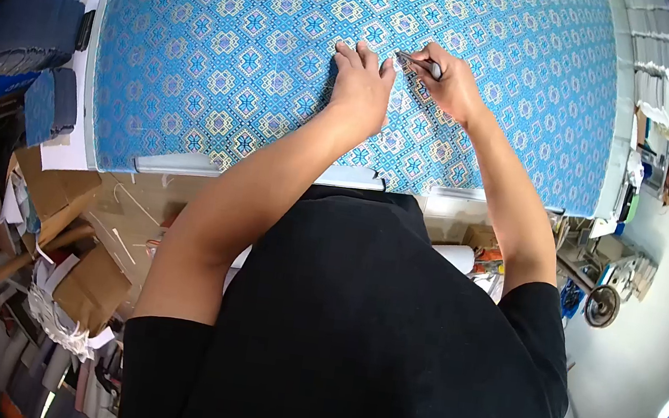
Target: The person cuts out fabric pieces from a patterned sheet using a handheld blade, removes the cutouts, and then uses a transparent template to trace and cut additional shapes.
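A blue fabric (284, 77) with a repeating pattern of cream and purple medallions lies spread over the table. My left hand (361, 87) rests on it palm down, fingers stretched out and slightly apart. Just to its right, my right hand (452, 81) is closed around a slim pen-like tool (421, 62), dark along its shaft with a pale rounded part near the fingers. The tool's dark tip points left and meets or nearly meets the cloth beside my left fingertips. I cannot make out its exact kind.
Folded dark blue cloth (27, 25) is stacked at the table's left side. Cardboard boxes (95, 288) and rolls crowd the floor at lower left. Pale strips (181, 165) line the table's near edge. A round metal wheel (602, 306) stands at right.
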`<state>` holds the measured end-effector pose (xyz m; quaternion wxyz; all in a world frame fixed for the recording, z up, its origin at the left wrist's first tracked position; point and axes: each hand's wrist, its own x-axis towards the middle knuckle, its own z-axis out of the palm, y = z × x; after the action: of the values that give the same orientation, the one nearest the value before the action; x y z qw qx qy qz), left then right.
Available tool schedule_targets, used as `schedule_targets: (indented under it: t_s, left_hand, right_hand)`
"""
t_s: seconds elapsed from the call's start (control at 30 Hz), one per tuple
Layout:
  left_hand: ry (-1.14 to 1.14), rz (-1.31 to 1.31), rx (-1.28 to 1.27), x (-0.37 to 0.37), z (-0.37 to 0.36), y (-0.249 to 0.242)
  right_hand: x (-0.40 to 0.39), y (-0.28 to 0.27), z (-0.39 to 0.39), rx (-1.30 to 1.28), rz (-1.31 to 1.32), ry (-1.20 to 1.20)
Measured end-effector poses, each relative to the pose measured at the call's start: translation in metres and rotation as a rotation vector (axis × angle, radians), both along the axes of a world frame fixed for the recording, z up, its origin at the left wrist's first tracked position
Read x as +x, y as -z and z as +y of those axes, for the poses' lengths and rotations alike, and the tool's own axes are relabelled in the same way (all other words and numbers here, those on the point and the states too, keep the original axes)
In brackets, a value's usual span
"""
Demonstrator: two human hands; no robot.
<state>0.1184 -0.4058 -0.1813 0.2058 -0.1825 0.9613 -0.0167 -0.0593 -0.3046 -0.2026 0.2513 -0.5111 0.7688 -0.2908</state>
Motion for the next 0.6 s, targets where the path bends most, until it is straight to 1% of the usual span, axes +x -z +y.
schedule_targets:
  t_s: [0.03,0.07,0.1,0.13,0.2,0.23,0.3,0.33,0.37,0.4,0.43,0.47,0.53,0.6]
  left_hand:
    - [-0.018,0.030,0.070,0.002,-0.001,-0.002]
    - [-0.082,0.103,0.132,0.006,0.000,-0.003]
    - [-0.117,0.097,0.125,0.006,-0.003,-0.001]
    - [-0.168,0.161,0.189,0.008,-0.003,0.002]
    - [-0.255,0.307,0.281,0.015,-0.001,0.011]
    - [-0.286,0.303,0.275,0.018,-0.001,0.016]
    - [-0.293,0.379,0.312,0.021,0.001,0.020]
    - [-0.313,0.372,0.307,0.020,0.004,0.019]
    - [-0.392,0.392,0.262,0.020,0.009,0.018]
    - [-0.468,0.411,0.216,0.020,0.014,0.016]
    - [-0.549,0.375,0.248,0.019,0.016,0.015]
    - [-0.559,0.370,0.241,0.019,0.019,0.012]
    - [-0.683,0.309,0.269,0.017,0.023,0.007]
    - [-0.695,0.292,0.285,0.016,0.021,0.006]
  right_hand:
    - [-0.002,-0.006,-0.001,0.066,0.019,-0.017]
    - [-0.008,-0.005,-0.002,0.041,0.027,-0.059]
    - [-0.013,-0.003,-0.002,0.017,0.031,-0.101]
    - [-0.015,-0.015,-0.007,0.123,0.089,-0.130]
    - [-0.028,-0.018,-0.016,0.117,0.057,-0.206]
    - [-0.033,-0.017,-0.021,0.109,0.036,-0.247]
    - [-0.037,-0.015,-0.030,0.068,-0.031,-0.257]
    - [-0.039,-0.014,-0.035,0.023,0.017,-0.304]
    - [-0.040,-0.013,-0.039,-0.019,0.063,-0.346]
    - [-0.039,-0.015,-0.042,0.017,0.062,-0.371]
    - [-0.041,-0.014,-0.045,0.015,0.055,-0.383]
    - [-0.043,-0.013,-0.048,0.030,0.057,-0.411]
    - [-0.046,-0.013,-0.052,0.037,0.057,-0.445]
    - [-0.048,-0.015,-0.052,0.010,0.039,-0.471]
